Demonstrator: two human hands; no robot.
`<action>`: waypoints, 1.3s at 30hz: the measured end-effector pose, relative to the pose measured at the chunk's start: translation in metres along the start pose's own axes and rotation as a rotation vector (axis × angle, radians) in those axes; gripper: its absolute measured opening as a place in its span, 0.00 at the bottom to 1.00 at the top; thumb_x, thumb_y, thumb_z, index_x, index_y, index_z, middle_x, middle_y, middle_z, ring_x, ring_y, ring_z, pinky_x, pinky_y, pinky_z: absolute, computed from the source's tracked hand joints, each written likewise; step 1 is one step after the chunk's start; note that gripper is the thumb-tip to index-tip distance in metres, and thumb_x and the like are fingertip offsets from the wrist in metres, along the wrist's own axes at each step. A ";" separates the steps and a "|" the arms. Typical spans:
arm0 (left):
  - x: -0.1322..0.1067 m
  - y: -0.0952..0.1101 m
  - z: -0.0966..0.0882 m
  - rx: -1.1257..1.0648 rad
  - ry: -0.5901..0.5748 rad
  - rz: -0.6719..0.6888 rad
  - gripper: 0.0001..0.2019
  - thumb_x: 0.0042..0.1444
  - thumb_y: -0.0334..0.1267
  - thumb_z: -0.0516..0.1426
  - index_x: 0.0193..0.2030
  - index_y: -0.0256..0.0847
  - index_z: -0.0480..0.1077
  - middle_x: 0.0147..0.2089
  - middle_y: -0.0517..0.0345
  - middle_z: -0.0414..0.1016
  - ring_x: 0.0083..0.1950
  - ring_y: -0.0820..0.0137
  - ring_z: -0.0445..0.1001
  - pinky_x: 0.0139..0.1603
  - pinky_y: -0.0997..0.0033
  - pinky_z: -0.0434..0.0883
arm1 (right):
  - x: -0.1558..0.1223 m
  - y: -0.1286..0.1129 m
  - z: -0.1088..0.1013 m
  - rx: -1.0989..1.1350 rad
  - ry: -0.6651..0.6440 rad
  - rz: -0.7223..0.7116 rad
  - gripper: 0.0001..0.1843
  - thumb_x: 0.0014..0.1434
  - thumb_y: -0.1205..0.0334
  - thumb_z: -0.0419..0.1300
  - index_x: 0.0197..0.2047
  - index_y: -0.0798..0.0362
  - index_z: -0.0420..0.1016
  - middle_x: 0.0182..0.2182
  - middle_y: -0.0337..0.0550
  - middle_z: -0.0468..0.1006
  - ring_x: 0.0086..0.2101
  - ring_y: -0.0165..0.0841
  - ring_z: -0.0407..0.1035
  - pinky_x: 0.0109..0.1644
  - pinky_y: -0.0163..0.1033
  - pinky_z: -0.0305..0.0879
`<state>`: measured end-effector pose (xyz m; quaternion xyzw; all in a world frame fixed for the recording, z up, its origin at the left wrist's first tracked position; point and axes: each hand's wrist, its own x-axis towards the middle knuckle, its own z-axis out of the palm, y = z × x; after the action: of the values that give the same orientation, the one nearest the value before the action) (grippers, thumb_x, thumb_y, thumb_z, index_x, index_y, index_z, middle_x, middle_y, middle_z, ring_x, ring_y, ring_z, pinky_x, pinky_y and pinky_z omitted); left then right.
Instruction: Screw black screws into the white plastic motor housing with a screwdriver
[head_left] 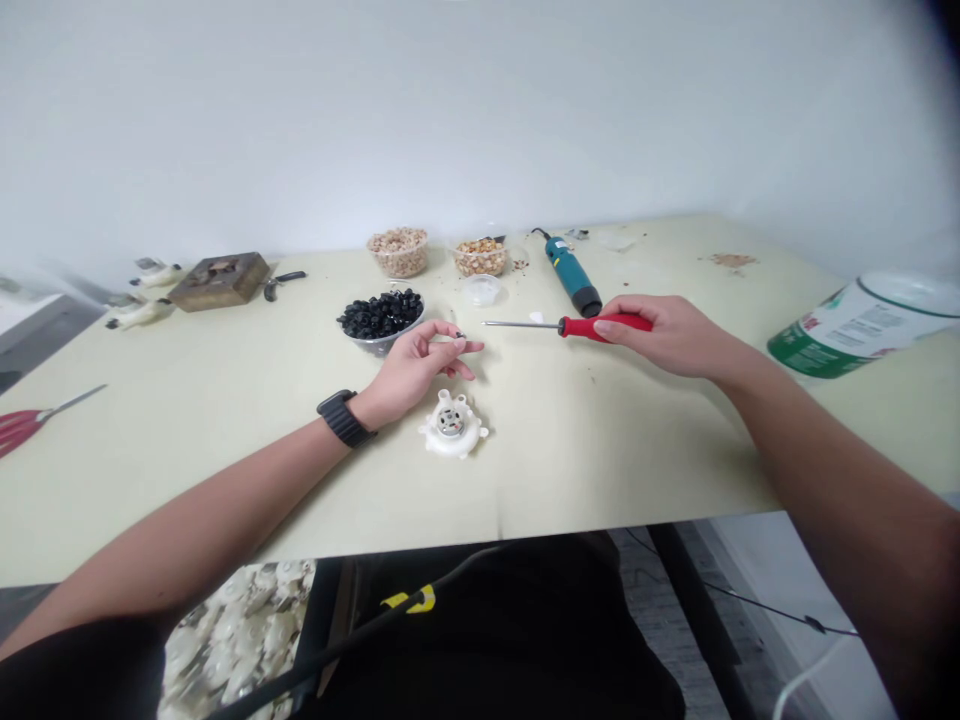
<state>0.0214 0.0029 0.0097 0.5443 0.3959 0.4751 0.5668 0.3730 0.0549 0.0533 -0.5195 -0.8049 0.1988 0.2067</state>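
Note:
My left hand [417, 364] rests on the table beside a bowl of small black parts [380, 315], its thumb and forefinger pinched on a tiny dark piece. Just in front of it lies a white round plastic part [452, 427] with a metal centre. My right hand [667, 333] grips the red handle of a screwdriver [577, 326], whose thin shaft points left toward my left hand and lies low over the table.
Two bowls of tan pieces [398, 250] [480, 257] and a small clear cup [482, 290] stand at the back. A teal power tool [572, 274] lies beside them. A green-and-white tub [862, 322] lies at right, a wooden block [220, 280] and pliers at left, a red tool [30, 421] far left.

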 end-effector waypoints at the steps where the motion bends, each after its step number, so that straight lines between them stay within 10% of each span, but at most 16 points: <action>1: 0.000 0.001 0.001 -0.007 0.004 -0.005 0.21 0.60 0.48 0.72 0.45 0.39 0.67 0.55 0.44 0.85 0.37 0.69 0.86 0.39 0.72 0.78 | 0.000 0.000 0.001 -0.006 -0.008 0.005 0.26 0.66 0.30 0.60 0.43 0.45 0.81 0.37 0.43 0.80 0.36 0.42 0.71 0.38 0.45 0.62; 14: -0.001 -0.004 -0.002 -0.055 -0.043 -0.012 0.25 0.59 0.50 0.73 0.48 0.41 0.65 0.56 0.43 0.86 0.38 0.67 0.87 0.39 0.69 0.80 | 0.000 -0.001 0.009 -0.048 -0.079 0.015 0.24 0.67 0.32 0.60 0.41 0.45 0.76 0.34 0.42 0.79 0.33 0.41 0.70 0.36 0.45 0.60; 21: -0.001 -0.007 -0.003 -0.030 -0.064 0.025 0.23 0.61 0.50 0.72 0.47 0.42 0.64 0.38 0.52 0.87 0.51 0.58 0.88 0.43 0.66 0.80 | 0.003 0.003 0.012 -0.067 -0.118 0.021 0.26 0.67 0.30 0.59 0.42 0.45 0.77 0.33 0.41 0.79 0.33 0.41 0.70 0.35 0.45 0.60; 39: 0.001 -0.009 -0.004 -0.038 -0.038 0.006 0.24 0.60 0.47 0.73 0.47 0.41 0.63 0.51 0.43 0.87 0.36 0.67 0.86 0.36 0.70 0.79 | 0.003 0.003 0.015 -0.079 -0.132 0.028 0.26 0.67 0.30 0.60 0.45 0.44 0.79 0.37 0.42 0.81 0.37 0.43 0.73 0.38 0.45 0.62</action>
<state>0.0182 0.0050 0.0006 0.5436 0.3742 0.4739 0.5830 0.3657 0.0576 0.0394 -0.5242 -0.8167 0.2035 0.1296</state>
